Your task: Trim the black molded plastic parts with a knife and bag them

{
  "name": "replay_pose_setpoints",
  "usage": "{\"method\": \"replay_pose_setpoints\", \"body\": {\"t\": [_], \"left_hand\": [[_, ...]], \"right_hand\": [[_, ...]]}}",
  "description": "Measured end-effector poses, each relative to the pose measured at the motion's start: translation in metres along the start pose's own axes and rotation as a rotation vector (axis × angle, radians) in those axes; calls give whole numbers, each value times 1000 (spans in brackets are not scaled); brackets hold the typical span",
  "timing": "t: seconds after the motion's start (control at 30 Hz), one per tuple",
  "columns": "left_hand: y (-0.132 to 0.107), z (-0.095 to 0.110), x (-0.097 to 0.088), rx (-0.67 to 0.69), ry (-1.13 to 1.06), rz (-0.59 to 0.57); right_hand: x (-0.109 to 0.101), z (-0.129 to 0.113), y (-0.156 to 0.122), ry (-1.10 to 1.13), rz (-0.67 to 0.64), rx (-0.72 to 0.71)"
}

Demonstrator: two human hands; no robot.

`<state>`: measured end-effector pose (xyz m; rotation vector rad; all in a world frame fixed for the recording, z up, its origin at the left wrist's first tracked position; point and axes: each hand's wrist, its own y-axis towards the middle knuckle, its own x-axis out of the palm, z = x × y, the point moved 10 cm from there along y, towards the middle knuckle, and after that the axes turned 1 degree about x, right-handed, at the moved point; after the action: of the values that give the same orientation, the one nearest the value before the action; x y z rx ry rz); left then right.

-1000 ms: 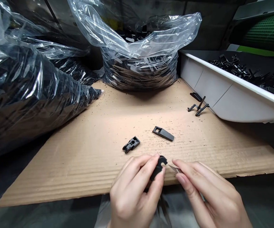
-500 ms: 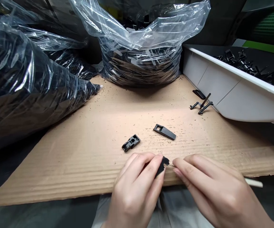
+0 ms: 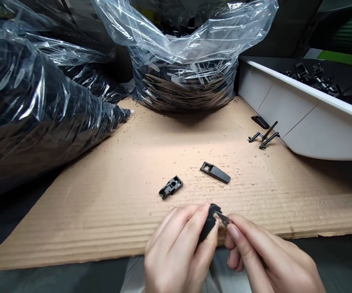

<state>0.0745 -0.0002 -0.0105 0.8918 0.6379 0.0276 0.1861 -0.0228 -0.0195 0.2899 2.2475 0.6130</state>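
Note:
My left hand point(image 3: 179, 248) is closed on a black plastic part point(image 3: 208, 224), mostly hidden by the fingers. Between the thumb and fingers of my right hand point(image 3: 267, 252) is a craft knife point(image 3: 224, 219); its thin pointed blade shows, and its handle is hidden by the hand. The tip reaches the notched edge of the part, near my left thumb. Ahead of my hands, a short black clip-like piece point(image 3: 171, 187) and a longer tapered black piece point(image 3: 215, 172) with a square hole lie apart on the cardboard point(image 3: 117, 195).
A clear plastic bag point(image 3: 185, 81) of black parts stands at the back. Another full bag point(image 3: 35, 110) slopes in from the left. On the right is a white tray point(image 3: 286, 106) with black parts; a branched black piece point(image 3: 264, 136) and a flat one point(image 3: 259, 122) lie beside it.
My right hand has turned and dropped slightly, so the knife blade now shows at a steeper angle. The pale handle end seen earlier is hidden. The view has shifted slightly.

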Motion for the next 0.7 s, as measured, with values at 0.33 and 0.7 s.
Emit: {"method": "replay_pose_setpoints", "body": {"t": [0.33, 0.7], "left_hand": [[2, 3, -4, 28, 36, 73], [3, 0, -1, 21, -27, 13]], "right_hand": [[12, 6, 7, 110, -160, 109], [6, 28, 6, 256, -125, 329]]}}
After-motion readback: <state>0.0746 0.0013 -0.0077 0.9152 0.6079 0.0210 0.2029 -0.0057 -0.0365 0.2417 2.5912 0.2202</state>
